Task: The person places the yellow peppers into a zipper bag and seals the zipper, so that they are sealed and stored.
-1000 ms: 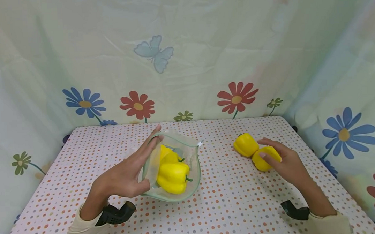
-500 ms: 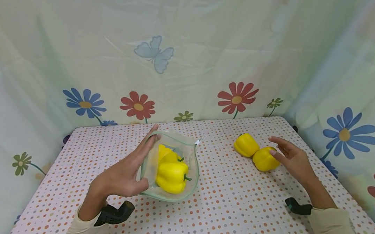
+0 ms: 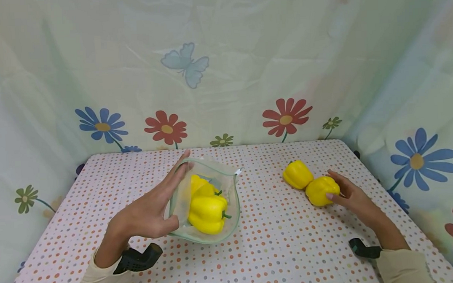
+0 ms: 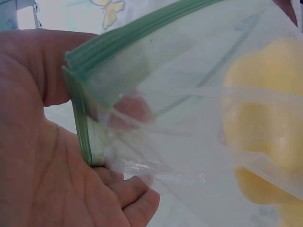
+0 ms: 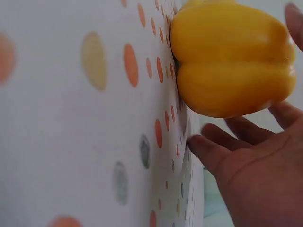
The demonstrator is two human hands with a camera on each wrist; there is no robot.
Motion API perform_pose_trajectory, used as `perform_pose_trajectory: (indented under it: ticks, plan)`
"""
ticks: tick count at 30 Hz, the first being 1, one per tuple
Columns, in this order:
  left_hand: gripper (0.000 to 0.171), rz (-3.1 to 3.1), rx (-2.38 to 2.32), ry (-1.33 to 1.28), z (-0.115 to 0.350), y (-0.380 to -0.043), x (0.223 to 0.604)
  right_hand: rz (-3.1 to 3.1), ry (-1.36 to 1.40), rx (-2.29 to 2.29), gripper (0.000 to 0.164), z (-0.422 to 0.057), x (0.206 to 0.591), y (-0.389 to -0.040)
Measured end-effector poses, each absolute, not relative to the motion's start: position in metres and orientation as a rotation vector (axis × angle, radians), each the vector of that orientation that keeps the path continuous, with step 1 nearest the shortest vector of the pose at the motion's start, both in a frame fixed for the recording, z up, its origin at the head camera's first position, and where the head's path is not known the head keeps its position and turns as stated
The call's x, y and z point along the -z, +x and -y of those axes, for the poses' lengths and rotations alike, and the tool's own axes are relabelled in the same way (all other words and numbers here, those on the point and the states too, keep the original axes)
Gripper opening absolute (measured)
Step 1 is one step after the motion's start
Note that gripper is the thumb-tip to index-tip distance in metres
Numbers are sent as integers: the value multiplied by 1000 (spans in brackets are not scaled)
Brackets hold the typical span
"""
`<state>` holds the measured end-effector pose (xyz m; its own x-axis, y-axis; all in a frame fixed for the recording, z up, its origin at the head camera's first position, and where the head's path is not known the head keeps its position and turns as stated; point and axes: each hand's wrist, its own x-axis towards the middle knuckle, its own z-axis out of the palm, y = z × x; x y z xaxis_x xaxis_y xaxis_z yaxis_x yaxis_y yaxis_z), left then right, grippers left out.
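Pepper (image 3: pixel 320 191), glossy yellow with smooth, plump lobes, sits on the table (image 3: pixel 269 245) within the loose arc of the right hand (image 3: pixel 355 199); thumb and fingers stand apart around it, and how firmly they touch it cannot be told. Just beside it, apparently touching, sits a second pepper (image 3: pixel 298 174), equally shiny and blocky. Well to the left, a thin, see-through plastic bag (image 3: pixel 231 203) gapes in a rounded mouth, edged by a ribbed green zip strip (image 4: pixel 142 39) with a small white slider (image 3: pixel 238 172). The left hand (image 3: pixel 150 212) is clamped on its rim. Inside lie a front pepper (image 3: pixel 207 215), with a stubby green stem (image 3: pixel 226 216), and a rear pepper (image 3: pixel 200 186) partly hidden by it. The flat white table is scattered with round orange and gray dots. Hard black wrist pieces (image 3: pixel 139 260) meet softly wrinkled cream sleeves (image 3: pixel 102 280). Behind hangs a pale, creased cloth (image 3: pixel 239 82) printed with long-petaled flowers (image 3: pixel 285 120) and a blue butterfly (image 3: pixel 187 67).
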<state>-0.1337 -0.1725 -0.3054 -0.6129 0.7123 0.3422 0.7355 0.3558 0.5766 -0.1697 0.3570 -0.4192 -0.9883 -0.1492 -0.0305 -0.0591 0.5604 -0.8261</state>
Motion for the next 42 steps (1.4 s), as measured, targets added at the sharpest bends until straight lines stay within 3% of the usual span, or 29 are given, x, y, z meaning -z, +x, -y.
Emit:
perform_pose_trajectory:
  ticks: [24, 42]
  plan:
    - [101, 2557, 1122, -1373, 170, -135, 307, -2711, -221, 1343, 79, -357, 406, -173]
    - [104, 2563, 1145, -1366, 169, -133, 308, -2680, -475, 1425, 71, -333, 379, -168]
